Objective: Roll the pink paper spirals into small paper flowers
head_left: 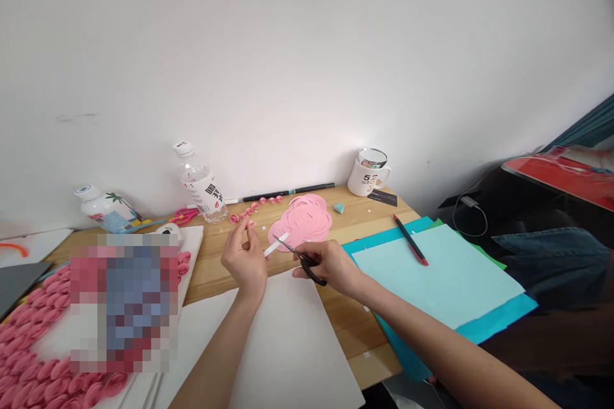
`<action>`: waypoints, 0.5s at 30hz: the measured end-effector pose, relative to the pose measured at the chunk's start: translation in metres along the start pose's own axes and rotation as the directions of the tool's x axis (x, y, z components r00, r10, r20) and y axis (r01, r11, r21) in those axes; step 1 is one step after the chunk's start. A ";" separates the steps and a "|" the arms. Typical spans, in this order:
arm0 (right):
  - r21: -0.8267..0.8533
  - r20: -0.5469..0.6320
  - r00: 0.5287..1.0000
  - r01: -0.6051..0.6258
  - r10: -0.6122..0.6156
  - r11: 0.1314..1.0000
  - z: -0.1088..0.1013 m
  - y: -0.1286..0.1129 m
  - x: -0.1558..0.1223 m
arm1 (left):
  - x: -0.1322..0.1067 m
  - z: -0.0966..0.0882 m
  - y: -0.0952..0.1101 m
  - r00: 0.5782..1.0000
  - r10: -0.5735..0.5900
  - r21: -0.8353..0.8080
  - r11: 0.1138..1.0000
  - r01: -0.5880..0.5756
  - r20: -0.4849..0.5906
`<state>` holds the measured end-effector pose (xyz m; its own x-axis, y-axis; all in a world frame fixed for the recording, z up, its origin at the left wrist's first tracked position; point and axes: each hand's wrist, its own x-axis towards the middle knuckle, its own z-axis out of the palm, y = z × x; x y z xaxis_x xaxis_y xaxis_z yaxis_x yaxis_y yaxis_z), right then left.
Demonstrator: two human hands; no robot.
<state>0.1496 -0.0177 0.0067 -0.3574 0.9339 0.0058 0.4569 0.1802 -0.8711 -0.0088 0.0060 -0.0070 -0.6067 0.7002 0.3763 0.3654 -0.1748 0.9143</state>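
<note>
My right hand (329, 263) is closed on the black handles of a pair of scissors (311, 268). Their blades reach left to a narrow white strip (277, 244). The strip extends from my left hand (245, 262), whose lower fingers are curled around its near end. Something small and pink shows at the left fingertips, partly hidden. Just beyond the blades lies a pile of pink paper spirals (307, 220). A row of small rolled pink paper flowers (256, 206) runs behind my left hand.
Along the wall stand a clear water bottle (201, 185), a white bottle (108, 208) and a white mug (367, 172). At right, a red-and-black pen (410, 239) lies on blue paper sheets (441, 275). Many pink paper flowers (48, 377) cover a board at left. White board (283, 345) lies beneath my forearms.
</note>
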 end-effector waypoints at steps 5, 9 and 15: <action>-0.458 -0.066 0.998 -0.015 -0.017 0.889 -0.034 0.018 -0.003 | 0.003 0.000 -0.015 0.945 0.320 0.113 0.939 -0.325 0.067; -0.673 0.135 0.989 0.043 0.067 0.738 -0.064 0.034 -0.008 | -0.004 0.002 -0.019 0.853 0.435 0.178 0.851 -0.494 0.289; -0.782 0.256 0.958 0.124 0.134 0.611 -0.083 0.034 -0.007 | -0.015 0.000 -0.008 0.766 0.213 0.379 0.770 -0.514 0.606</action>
<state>0.2354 0.0077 0.0176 -0.4894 0.8394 -0.2363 0.8719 0.4670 -0.1471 -0.0025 -0.0026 -0.0201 0.0406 0.9189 0.3923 0.8604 -0.2318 0.4539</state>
